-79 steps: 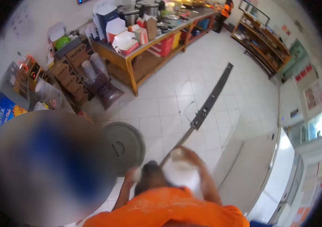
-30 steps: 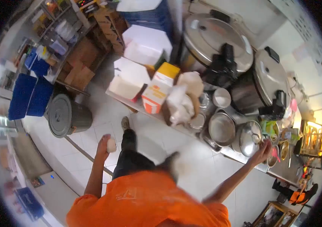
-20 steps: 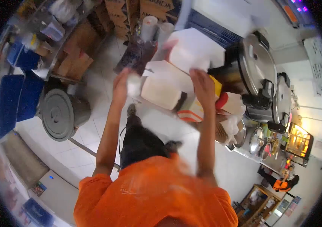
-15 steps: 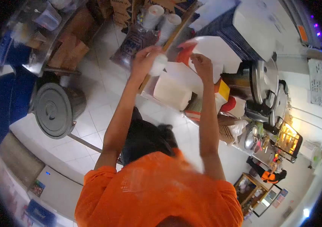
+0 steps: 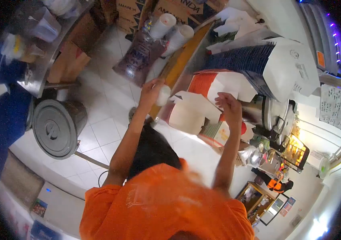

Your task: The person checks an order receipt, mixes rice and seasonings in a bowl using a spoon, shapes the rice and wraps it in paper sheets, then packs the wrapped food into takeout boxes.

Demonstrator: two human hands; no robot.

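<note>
My left hand is closed around a small white round object above the bench's near edge; its exact kind I cannot make out. My right hand hovers over the bench, fingers slightly curled and apart, with nothing visible in them. Between the hands stands an open white carton, its flaps raised. Just beyond it lies a stack of red-edged folded cartons, whose white flaps reach near my right fingertips. A taller stack of dark-blue-edged cartons sits farther back.
Large metal pots stand right of the cartons. Beyond the bench are a bag of dark contents, stacked white cups and cardboard boxes. A lidded grey bin is on the left floor. Far right, a person in orange is visible.
My right hand's fingers have gone from pinched near the red-edged cartons to spread apart. My left hand still holds the white object. The camera view has shifted, showing more of the carton stacks.
</note>
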